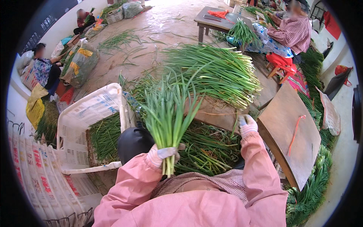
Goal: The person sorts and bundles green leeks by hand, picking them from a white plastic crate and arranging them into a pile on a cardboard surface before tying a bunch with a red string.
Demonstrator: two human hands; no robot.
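Note:
My left hand point(166, 154), in a striped work glove, is closed around the pale stems of a bunch of long green leafy stalks point(171, 119), held upright with the leaves fanning out at the top. My right hand point(247, 124), gloved too, is off to the right with its fingers closed on a thin green leaf or strand that hangs down. A large heap of the same stalks point(215, 73) lies on a wooden board point(218, 115) ahead, pale ends to the right. Loose stalks and trimmings point(210, 147) lie below, between my knees.
At left, a white plastic crate point(90, 105) holds cut greens. A wooden board point(292, 133) with an orange strip point(296, 134) stands at right, greens on the floor behind. A table point(224, 21) is farther off. Co-workers sit at left point(41, 68) and upper right point(292, 31).

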